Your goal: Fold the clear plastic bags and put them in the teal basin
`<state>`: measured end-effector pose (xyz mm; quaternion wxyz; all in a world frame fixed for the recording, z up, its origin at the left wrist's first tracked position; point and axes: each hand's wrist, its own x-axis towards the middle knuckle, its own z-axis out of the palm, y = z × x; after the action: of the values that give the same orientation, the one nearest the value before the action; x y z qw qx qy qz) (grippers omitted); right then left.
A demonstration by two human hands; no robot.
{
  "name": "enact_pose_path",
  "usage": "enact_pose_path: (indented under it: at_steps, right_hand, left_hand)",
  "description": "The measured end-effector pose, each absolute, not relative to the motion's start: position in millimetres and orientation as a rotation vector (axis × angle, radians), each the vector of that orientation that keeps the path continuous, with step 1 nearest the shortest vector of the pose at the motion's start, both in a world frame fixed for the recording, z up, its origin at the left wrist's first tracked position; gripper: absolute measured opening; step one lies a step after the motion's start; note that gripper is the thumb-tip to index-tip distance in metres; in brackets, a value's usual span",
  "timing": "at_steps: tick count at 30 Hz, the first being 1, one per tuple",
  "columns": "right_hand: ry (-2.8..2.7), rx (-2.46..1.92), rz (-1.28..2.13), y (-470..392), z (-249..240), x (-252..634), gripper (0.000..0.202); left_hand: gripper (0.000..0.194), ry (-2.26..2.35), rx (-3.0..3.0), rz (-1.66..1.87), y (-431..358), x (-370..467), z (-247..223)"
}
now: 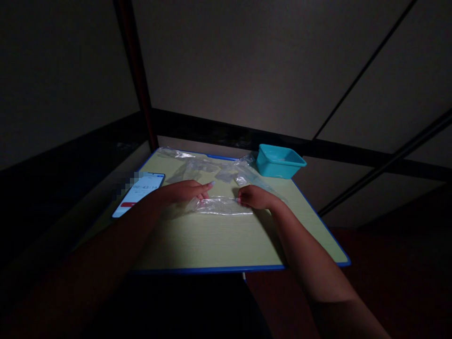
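Note:
A clear plastic bag [224, 206] lies crosswise on the small table in front of me. My right hand [253, 196] is closed, with thumb and fingertips pinching the bag's right end. Over the left end is my left hand [192, 190], its thumb stretched out apart from the fingers, and its fingertips touch the plastic. More crumpled clear plastic [197, 165] is spread beyond my hands, reaching toward the back edge. Where one piece of plastic ends and another begins is hard to make out.
A turquoise plastic basket [278, 162] stands at the table's back right corner. On the left, a phone [141, 190] with a lit timer screen lies partly behind my left forearm. The pale tabletop [212, 242] has a blue rim, and dark panelled walls rise behind it.

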<state>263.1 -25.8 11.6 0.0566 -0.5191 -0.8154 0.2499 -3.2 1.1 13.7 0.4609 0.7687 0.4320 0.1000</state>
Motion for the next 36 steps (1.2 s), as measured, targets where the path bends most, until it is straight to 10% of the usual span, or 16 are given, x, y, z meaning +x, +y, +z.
enact_pose_path:
  at_steps: [36]
  right_hand:
    - [-2.521, -1.832, 0.476, -28.7, 18.9, 258.0, 0.017]
  left_hand:
    - [0.019, 1.102, 1.954, 0.384, 2.5, 3.0, -5.1]
